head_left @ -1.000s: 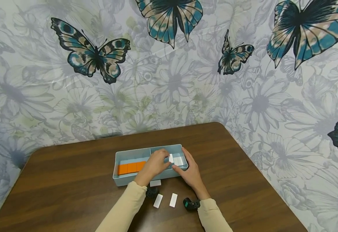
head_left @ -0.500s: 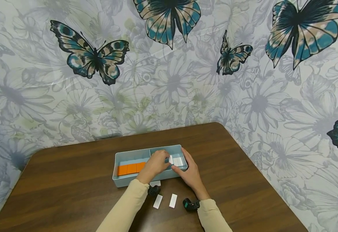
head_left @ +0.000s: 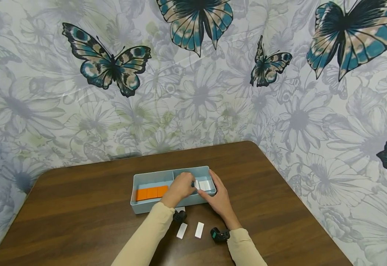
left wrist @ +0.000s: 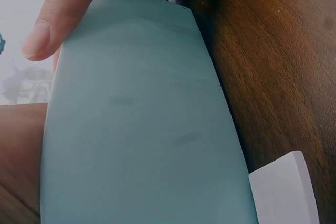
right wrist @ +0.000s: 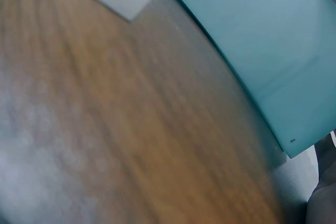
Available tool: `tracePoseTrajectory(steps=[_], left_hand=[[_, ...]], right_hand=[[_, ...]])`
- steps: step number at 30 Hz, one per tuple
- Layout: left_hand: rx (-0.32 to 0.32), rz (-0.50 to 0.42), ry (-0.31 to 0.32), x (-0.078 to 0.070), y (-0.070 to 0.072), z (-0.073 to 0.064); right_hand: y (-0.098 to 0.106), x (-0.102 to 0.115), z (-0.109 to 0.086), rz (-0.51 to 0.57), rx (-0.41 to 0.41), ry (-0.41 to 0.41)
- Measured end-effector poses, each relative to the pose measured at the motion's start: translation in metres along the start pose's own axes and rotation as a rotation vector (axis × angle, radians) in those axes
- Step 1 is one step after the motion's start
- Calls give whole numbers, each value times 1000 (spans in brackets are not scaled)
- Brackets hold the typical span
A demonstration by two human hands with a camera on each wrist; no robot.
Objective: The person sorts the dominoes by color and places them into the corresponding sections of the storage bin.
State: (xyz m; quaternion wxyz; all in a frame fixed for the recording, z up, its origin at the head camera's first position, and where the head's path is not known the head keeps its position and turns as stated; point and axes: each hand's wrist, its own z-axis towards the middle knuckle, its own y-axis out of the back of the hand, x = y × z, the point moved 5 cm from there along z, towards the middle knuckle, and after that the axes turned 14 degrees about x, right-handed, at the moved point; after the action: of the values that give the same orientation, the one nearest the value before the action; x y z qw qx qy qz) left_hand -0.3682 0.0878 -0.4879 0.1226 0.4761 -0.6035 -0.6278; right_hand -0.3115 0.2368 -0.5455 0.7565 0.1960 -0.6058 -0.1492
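A light blue box (head_left: 147,207) with a divider lies lengthwise on the table. My left hand (head_left: 180,186) reaches into its right compartment, fingers curled, pinching a white block (head_left: 196,184) that they partly cover. Beside that block are more white blocks (head_left: 205,185). My right hand (head_left: 219,197) grips the box's right end, thumb at the front rim and fingers along the end wall. Orange blocks (head_left: 151,193) stand in a row in the left compartment. The box's outer wall (left wrist: 142,108) fills much of the left wrist view.
On the brown table (head_left: 80,210), two white blocks lie before the box, one left (head_left: 181,231) and one right (head_left: 199,229). A third white block (head_left: 180,209) is near the box's front wall, partly behind my left wrist. A butterfly-patterned cloth (head_left: 197,111) hangs behind.
My left hand and the white block it pinches have lowered slightly into the right compartment. The right hand keeps its grip on the box.
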Motion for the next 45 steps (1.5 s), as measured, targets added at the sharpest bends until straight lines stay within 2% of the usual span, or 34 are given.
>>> tracePoseTrajectory(steps=[7,17,29,45], left_hand=[[36,2,35,1,-3,2],[42,-2,74,1,-3,2],[48,-6,83,3,-4,5],[43,-2,80,2,-4,2]], right_hand=[[0,-1,0,-4,-3,-3],[-1,-1,1,-7,-6,2],[2,5,1,-22,-14,21],[0,4,0,-40,-18,24]])
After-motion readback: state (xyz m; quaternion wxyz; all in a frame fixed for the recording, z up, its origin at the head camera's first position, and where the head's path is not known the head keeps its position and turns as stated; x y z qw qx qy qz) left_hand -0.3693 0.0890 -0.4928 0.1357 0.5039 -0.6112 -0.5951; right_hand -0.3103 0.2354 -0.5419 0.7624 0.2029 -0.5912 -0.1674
